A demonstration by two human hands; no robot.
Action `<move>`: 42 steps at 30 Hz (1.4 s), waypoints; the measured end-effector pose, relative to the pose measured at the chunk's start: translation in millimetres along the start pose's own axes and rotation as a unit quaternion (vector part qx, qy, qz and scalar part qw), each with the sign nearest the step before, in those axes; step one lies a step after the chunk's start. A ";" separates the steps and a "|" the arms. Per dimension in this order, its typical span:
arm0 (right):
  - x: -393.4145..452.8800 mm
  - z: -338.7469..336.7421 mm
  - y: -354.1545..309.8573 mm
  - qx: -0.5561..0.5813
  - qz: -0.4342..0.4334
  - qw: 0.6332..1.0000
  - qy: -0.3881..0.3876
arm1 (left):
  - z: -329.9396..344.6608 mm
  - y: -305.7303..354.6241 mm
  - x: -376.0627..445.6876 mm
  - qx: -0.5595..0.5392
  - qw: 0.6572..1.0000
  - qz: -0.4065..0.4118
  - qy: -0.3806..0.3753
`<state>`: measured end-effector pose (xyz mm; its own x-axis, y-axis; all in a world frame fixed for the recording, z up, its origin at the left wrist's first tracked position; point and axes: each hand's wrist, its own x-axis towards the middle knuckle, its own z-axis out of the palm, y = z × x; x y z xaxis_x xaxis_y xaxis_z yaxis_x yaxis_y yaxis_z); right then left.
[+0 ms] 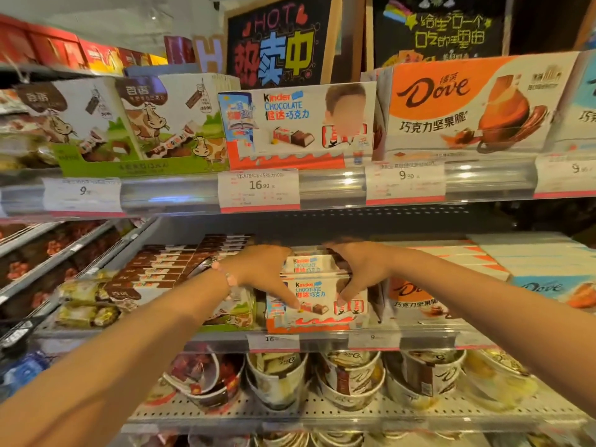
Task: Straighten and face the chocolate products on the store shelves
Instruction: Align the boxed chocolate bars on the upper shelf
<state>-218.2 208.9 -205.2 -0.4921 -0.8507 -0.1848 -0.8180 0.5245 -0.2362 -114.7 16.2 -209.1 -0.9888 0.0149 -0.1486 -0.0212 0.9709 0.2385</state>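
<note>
Shelving: tiered store shelves (322,188), chalkboard signs (277,40) above | left hand (258,269), right hand (361,266) grip front Kinder Chocolate box (317,304) sides, middle shelf.

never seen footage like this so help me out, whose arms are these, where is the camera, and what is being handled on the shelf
There is no machine: a person wears one wide-angle camera on the head, looking forward and down at their own bare arms. The left hand and right hand grip the sides of a white and orange Kinder chocolate box at the front of the middle store shelf, thumbs on its face. An orange Dove box stands to its right, paper tubs below.
</note>
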 end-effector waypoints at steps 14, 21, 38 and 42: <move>-5.7 6.3 -1.5 -0.017 -0.016 0.999 0.044 | 0.1 1.0 -1.6 0.071 0.997 0.040 0.014; -5.3 8.8 -1.8 -0.018 -0.010 0.999 0.042 | 2.2 1.4 0.2 0.123 0.990 0.053 0.034; 31.1 -9.4 4.2 0.136 0.114 0.984 0.006 | 2.7 -4.5 -0.6 0.024 0.991 0.103 0.078; 36.4 -12.2 -0.9 0.088 0.116 0.989 0.015 | 3.1 -3.8 -0.8 0.034 0.993 0.089 0.068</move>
<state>-239.1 177.1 -200.1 -0.6722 -0.7053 -0.2252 -0.6180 0.7020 -0.3539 -113.4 13.2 -212.8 -0.9870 0.1594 0.0222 0.1607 0.9699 0.1826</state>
